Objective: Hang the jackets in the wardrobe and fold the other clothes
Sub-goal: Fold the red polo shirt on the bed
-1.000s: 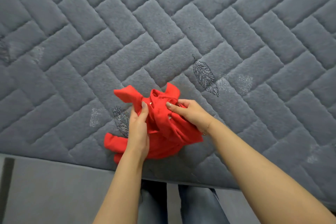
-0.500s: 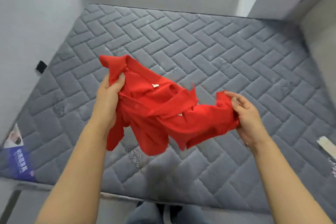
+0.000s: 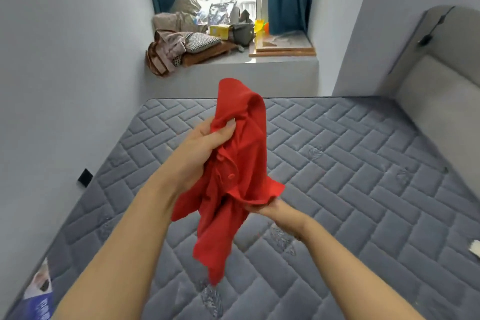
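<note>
A small red buttoned shirt point(image 3: 241, 163) hangs in the air above the grey quilted mattress point(image 3: 350, 176). My left hand point(image 3: 202, 148) grips its upper part, with the thumb pressed over the cloth. Lower down and to the right, my right hand point(image 3: 272, 209) pinches an edge of the shirt from below. The rest of the shirt dangles crumpled between my forearms, its lowest tip near the mattress front.
A window ledge point(image 3: 259, 62) at the back holds a heap of clothes point(image 3: 171, 44), a checked cushion, boxes and bottles. A padded headboard point(image 3: 441, 101) stands at the right, a grey wall at the left. A printed label point(image 3: 39, 291) lies at the mattress's near left corner.
The shirt was bunched on the mattress, then spread wide between both hands. Now my left hand has lifted it higher and my right hand has come inward and lower. The view has tilted up.
</note>
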